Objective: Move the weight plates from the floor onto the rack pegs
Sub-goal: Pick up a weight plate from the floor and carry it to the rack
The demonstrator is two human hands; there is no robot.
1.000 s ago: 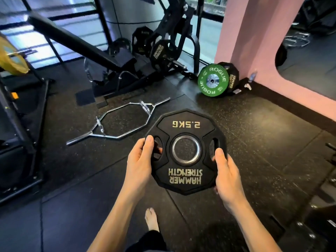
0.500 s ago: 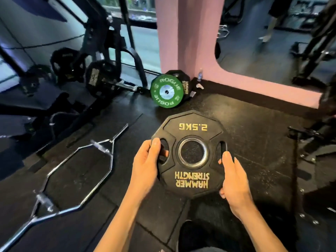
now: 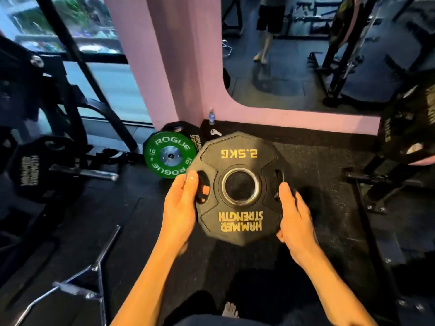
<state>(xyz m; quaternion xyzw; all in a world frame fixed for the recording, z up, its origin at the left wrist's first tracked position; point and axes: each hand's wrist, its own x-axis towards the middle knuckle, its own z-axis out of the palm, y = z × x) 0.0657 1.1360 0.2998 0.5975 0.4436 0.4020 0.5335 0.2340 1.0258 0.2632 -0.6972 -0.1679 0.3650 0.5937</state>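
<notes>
I hold a black 2.5 kg Hammer Strength plate [image 3: 239,158] flat-face up in front of me, above the floor. My left hand [image 3: 180,208] grips its left edge with the thumb at the left grip slot. My right hand [image 3: 295,220] grips its right edge beside the right slot. A green Rogue plate [image 3: 170,157] leans upright at the base of the pink pillar, with a black plate [image 3: 186,131] behind it. At the right edge stands a rack [image 3: 386,184] carrying a large black plate [image 3: 409,128].
A chrome trap bar [image 3: 94,274] lies on the floor at lower left. A black machine with a loaded plate [image 3: 30,170] and a chrome sleeve [image 3: 94,174] fills the left. A small bottle [image 3: 211,116] stands by the pillar. The mirror [image 3: 306,55] shows a person's legs.
My view has swung right with the plate held in both hands. The green plate and trap bar have slid left in the frame, and the rack with its plate has come in at the right.
</notes>
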